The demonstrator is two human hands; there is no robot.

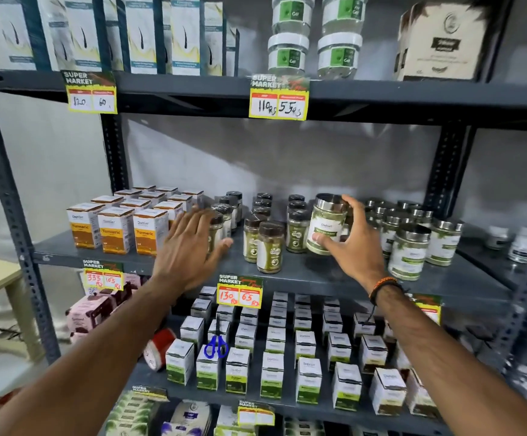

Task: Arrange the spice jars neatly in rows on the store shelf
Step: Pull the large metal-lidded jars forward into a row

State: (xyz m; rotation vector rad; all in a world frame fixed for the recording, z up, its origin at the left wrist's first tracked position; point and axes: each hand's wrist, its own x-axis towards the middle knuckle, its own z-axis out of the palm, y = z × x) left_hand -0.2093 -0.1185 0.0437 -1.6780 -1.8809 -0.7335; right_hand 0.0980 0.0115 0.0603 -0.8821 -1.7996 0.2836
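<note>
On the grey middle shelf (303, 272) stand rows of small dark-capped spice jars (270, 247) filled with green powder. To their right is a group of larger jars with silver lids (410, 253). My right hand (356, 243) grips one such silver-lidded jar (326, 226), tilted, just above the shelf between the two groups. My left hand (190, 247) is spread flat with fingers apart, in front of the leftmost column of small jars (224, 212), and holds nothing.
Orange turmeric boxes (114, 228) fill the shelf's left part. Small white bottles (520, 243) stand at the far right. The shelf below carries white-green boxes (271, 372), blue scissors (215, 346) and a red tape roll (158, 347). Price tags (239, 294) hang on the shelf edges.
</note>
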